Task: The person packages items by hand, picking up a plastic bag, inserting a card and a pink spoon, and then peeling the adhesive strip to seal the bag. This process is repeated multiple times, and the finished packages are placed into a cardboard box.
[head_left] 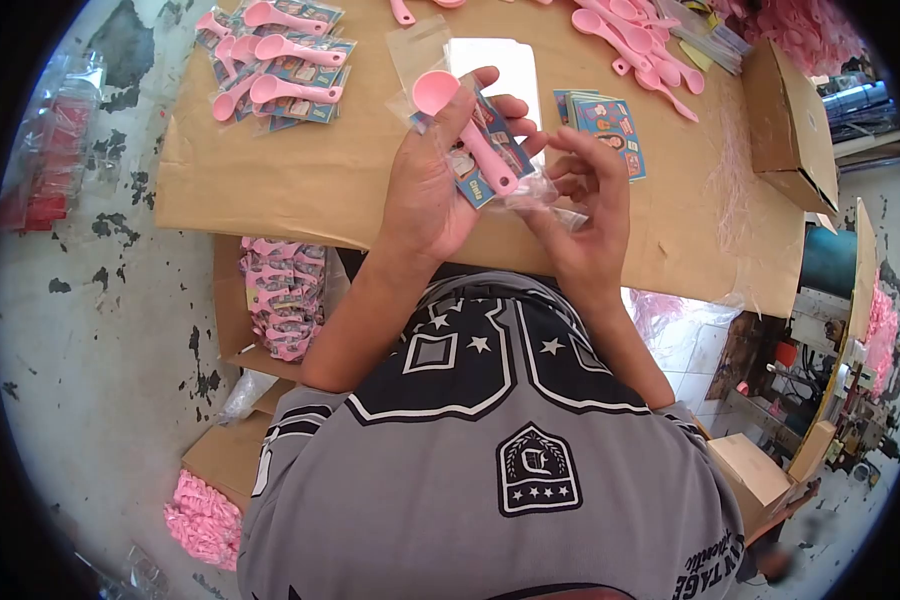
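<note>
Currently left hand (422, 195) pinches pink spoon (435, 91) over card (471, 188), handle (494, 172) slanting toward right hand (592, 225), whose curled grip meets clear plastic (538, 188), pinch unclear.

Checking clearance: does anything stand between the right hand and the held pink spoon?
Yes: clear plastic lies between the right hand and the handle of the pink spoon; farther up, fingertips of the left hand intervene.

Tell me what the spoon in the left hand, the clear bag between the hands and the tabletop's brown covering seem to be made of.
Spoon: likely molded plastic, smooth and slightly glossy, opaque pink with soft highlights.
Clear bag: thin plastic film, see-through, with shiny creases.
Brown covering: probably cardboard or heavy paper, matte tan.
</note>
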`<state>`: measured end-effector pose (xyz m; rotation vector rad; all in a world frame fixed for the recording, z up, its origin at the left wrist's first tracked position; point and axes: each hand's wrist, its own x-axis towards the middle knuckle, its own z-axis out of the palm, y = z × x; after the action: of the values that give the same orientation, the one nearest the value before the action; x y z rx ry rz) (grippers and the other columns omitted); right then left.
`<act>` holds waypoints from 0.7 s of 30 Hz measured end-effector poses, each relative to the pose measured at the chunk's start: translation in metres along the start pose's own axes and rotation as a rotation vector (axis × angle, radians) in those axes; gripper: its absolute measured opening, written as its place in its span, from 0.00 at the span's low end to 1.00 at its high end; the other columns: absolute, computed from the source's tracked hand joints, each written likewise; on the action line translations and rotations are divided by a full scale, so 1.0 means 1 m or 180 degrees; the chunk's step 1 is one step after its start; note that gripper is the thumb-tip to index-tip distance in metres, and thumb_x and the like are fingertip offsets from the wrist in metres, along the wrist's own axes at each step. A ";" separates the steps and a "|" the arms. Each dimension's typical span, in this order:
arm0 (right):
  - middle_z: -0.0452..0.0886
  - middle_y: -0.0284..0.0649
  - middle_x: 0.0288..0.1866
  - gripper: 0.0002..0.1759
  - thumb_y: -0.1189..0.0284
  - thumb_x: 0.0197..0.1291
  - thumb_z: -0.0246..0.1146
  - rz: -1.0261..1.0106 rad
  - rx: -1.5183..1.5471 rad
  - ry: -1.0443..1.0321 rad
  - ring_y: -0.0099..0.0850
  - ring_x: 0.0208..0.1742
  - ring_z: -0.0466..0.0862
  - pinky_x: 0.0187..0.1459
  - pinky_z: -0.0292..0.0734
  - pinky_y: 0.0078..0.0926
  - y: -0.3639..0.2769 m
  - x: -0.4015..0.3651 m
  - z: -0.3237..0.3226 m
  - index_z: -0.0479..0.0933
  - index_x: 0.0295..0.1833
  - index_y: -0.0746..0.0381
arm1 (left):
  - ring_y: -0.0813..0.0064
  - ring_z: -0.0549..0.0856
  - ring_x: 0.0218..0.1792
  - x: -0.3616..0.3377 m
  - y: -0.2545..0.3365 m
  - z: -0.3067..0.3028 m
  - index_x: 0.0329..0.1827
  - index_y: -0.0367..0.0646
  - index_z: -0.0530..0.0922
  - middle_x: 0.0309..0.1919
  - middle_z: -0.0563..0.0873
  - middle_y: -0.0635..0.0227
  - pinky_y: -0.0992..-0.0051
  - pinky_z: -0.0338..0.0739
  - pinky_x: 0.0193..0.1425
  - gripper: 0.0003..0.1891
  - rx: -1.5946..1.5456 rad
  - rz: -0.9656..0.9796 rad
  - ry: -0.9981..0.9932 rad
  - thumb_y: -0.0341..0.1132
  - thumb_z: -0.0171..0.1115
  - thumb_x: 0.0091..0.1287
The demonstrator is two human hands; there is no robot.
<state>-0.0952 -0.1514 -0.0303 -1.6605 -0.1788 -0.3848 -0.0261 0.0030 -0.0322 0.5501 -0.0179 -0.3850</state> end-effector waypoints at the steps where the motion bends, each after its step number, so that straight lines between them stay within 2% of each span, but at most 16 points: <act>1: 0.83 0.42 0.57 0.25 0.75 0.59 0.77 -0.0383 -0.0293 -0.0204 0.30 0.59 0.78 0.54 0.77 0.29 -0.003 0.004 -0.006 0.81 0.62 0.63 | 0.64 0.88 0.57 0.002 0.004 0.000 0.75 0.36 0.68 0.58 0.85 0.54 0.56 0.82 0.72 0.27 0.0039 -0.0039 -0.0006 0.47 0.57 0.84; 2: 0.84 0.43 0.61 0.23 0.73 0.59 0.77 -0.0940 -0.0647 -0.0591 0.33 0.60 0.78 0.55 0.77 0.31 -0.005 0.010 -0.020 0.85 0.60 0.62 | 0.62 0.86 0.61 0.004 0.008 0.000 0.76 0.37 0.68 0.61 0.83 0.51 0.56 0.82 0.73 0.26 -0.0031 -0.0050 -0.0032 0.45 0.57 0.84; 4: 0.82 0.50 0.72 0.11 0.67 0.60 0.77 -0.1367 -0.0574 -0.0946 0.42 0.65 0.78 0.58 0.76 0.38 -0.004 0.014 -0.035 0.93 0.47 0.57 | 0.57 0.84 0.67 0.009 0.015 -0.001 0.78 0.37 0.66 0.68 0.80 0.45 0.55 0.80 0.75 0.26 -0.0168 -0.0057 -0.0084 0.43 0.56 0.85; 7: 0.83 0.49 0.70 0.16 0.66 0.59 0.77 -0.1092 -0.0624 -0.0450 0.44 0.66 0.78 0.60 0.75 0.39 -0.009 0.020 -0.050 0.92 0.53 0.55 | 0.53 0.82 0.70 0.009 0.022 0.006 0.76 0.35 0.66 0.70 0.80 0.43 0.55 0.81 0.74 0.27 -0.0123 -0.0169 -0.0109 0.45 0.55 0.85; 8: 0.80 0.48 0.74 0.19 0.70 0.59 0.75 -0.0967 -0.0861 -0.0333 0.48 0.71 0.76 0.67 0.74 0.43 -0.010 0.023 -0.050 0.91 0.57 0.52 | 0.53 0.81 0.71 0.008 0.021 0.009 0.76 0.34 0.65 0.70 0.79 0.43 0.55 0.82 0.73 0.27 -0.0136 -0.0257 -0.0135 0.45 0.55 0.85; 11: 0.75 0.46 0.79 0.21 0.76 0.59 0.72 -0.1486 -0.2189 -0.0554 0.49 0.76 0.73 0.73 0.71 0.46 -0.022 0.033 -0.041 0.90 0.59 0.48 | 0.54 0.81 0.71 0.006 0.014 0.014 0.77 0.34 0.65 0.70 0.80 0.44 0.56 0.82 0.73 0.27 -0.0120 -0.0528 -0.0311 0.44 0.55 0.84; 12: 0.72 0.44 0.82 0.24 0.81 0.57 0.70 -0.1494 -0.2336 -0.0643 0.50 0.79 0.70 0.77 0.68 0.47 -0.021 0.033 -0.036 0.91 0.56 0.45 | 0.56 0.82 0.71 0.005 0.011 0.016 0.78 0.34 0.65 0.70 0.80 0.45 0.58 0.83 0.72 0.27 -0.0105 -0.0645 -0.0316 0.44 0.55 0.84; 15: 0.75 0.43 0.79 0.24 0.81 0.55 0.70 -0.1783 -0.2100 -0.0819 0.50 0.80 0.70 0.76 0.69 0.47 -0.010 0.035 -0.034 0.91 0.54 0.44 | 0.55 0.78 0.75 0.000 0.004 0.020 0.79 0.34 0.65 0.74 0.76 0.45 0.60 0.77 0.78 0.28 0.0365 -0.0844 -0.0300 0.44 0.53 0.85; 16: 0.78 0.42 0.76 0.22 0.80 0.53 0.70 -0.1794 -0.1970 -0.0789 0.50 0.79 0.71 0.76 0.69 0.47 -0.011 0.037 -0.035 0.92 0.51 0.47 | 0.54 0.78 0.75 0.000 0.003 0.020 0.79 0.34 0.65 0.74 0.76 0.45 0.59 0.77 0.78 0.28 0.0345 -0.0804 -0.0291 0.44 0.53 0.85; 19: 0.82 0.45 0.72 0.21 0.81 0.53 0.70 -0.1451 -0.0930 -0.0671 0.51 0.76 0.75 0.74 0.71 0.46 -0.013 0.036 -0.045 0.91 0.52 0.52 | 0.56 0.79 0.74 -0.001 0.004 0.014 0.79 0.34 0.64 0.73 0.77 0.46 0.61 0.76 0.78 0.29 0.0465 -0.0536 -0.0189 0.45 0.54 0.85; 20: 0.85 0.44 0.68 0.19 0.82 0.58 0.71 -0.1374 -0.0773 -0.0656 0.44 0.70 0.81 0.70 0.75 0.37 -0.014 0.036 -0.054 0.89 0.55 0.59 | 0.58 0.80 0.73 -0.001 0.005 0.011 0.79 0.35 0.65 0.72 0.79 0.48 0.63 0.75 0.77 0.29 0.0617 -0.0362 -0.0125 0.46 0.55 0.84; 21: 0.86 0.44 0.66 0.17 0.82 0.61 0.71 -0.0962 -0.0360 -0.0405 0.40 0.67 0.82 0.67 0.76 0.34 -0.013 0.031 -0.054 0.88 0.56 0.61 | 0.60 0.81 0.72 -0.001 0.006 0.010 0.79 0.36 0.66 0.71 0.80 0.50 0.65 0.75 0.77 0.30 0.0762 -0.0193 -0.0071 0.47 0.57 0.84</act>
<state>-0.0788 -0.2061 -0.0026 -1.7745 -0.5151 -0.5243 -0.0257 0.0034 -0.0207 0.7842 -0.0696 -0.4513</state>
